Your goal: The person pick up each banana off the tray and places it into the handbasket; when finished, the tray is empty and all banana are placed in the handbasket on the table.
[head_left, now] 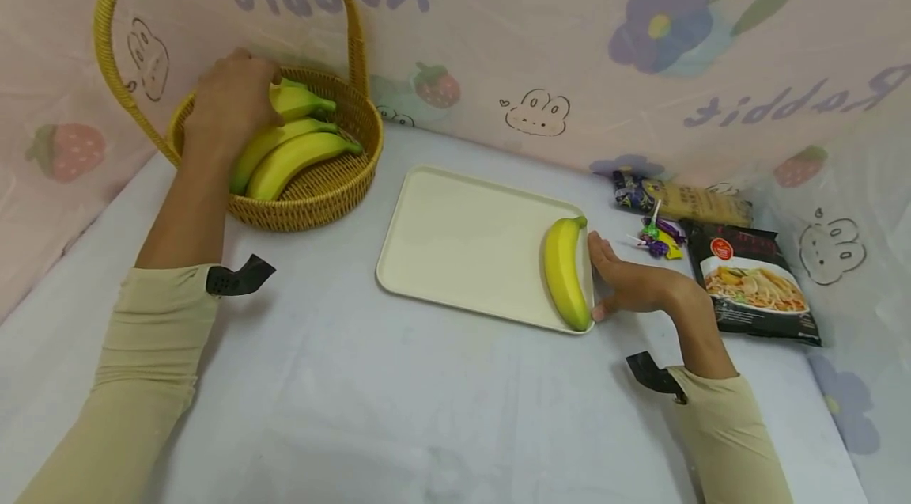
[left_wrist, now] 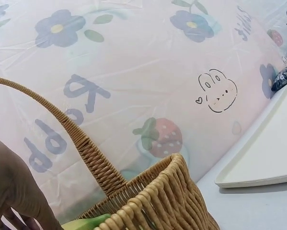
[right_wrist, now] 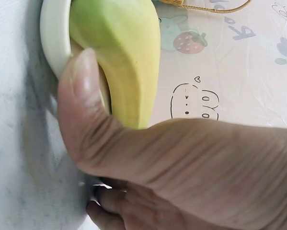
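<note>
My left hand [head_left: 235,96] reaches down over the left side of a wicker basket [head_left: 309,211] that holds several bananas [head_left: 302,160]. The fingertips are hidden behind the hand and the rim, so whether they grip a banana is unclear. In the left wrist view the hand [left_wrist: 14,191] is at the lower left, beside the basket's rim [left_wrist: 148,201]. A single banana [head_left: 565,274] lies lengthwise along the right end of a cream tray [head_left: 470,243]. Against that end rests my right hand [head_left: 633,282], its thumb [right_wrist: 83,91] touching the tray's rim in the right wrist view.
The basket's tall handle [head_left: 107,21] arches above it. Right of the tray lie wrapped lollipops [head_left: 658,235], a yellowish packet [head_left: 690,202] and a black noodle packet [head_left: 754,282]. A printed curtain [head_left: 484,29] hangs behind the white table [head_left: 398,401].
</note>
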The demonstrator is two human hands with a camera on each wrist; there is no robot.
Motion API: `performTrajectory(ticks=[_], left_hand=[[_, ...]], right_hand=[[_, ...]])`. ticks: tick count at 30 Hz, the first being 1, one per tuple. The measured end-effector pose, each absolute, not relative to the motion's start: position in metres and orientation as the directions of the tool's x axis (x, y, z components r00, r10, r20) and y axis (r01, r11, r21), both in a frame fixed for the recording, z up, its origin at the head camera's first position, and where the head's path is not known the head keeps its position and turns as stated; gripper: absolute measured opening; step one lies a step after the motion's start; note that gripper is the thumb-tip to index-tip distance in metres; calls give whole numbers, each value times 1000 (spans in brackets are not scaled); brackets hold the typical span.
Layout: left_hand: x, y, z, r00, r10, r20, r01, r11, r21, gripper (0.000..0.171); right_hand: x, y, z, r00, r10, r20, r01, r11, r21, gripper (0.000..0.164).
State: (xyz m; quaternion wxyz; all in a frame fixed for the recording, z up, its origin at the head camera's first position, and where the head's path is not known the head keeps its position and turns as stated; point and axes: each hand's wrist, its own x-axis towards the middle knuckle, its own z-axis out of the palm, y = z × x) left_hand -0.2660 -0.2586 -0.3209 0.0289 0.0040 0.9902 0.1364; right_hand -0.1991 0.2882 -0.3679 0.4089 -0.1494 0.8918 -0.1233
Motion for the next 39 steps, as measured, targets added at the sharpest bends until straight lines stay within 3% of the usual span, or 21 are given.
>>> performTrajectory(ticks=[15,21,39], left_hand=[[-257,-247,-307,-1000,25,-9,21,943,332,62],[-254,-229,-296,-995,99,26,102,930,352,62],[-230,-163,-275,-935,266,233,349,798,491,36]], right_hand=[[-199,286,-368,-626,-364,-689,-173,927,-333,139],[-200,286,-367,-629,-361,-689,-170,928,-331,139],[-198,286,-367,-625,-359,-693,-171,929,-328,138]])
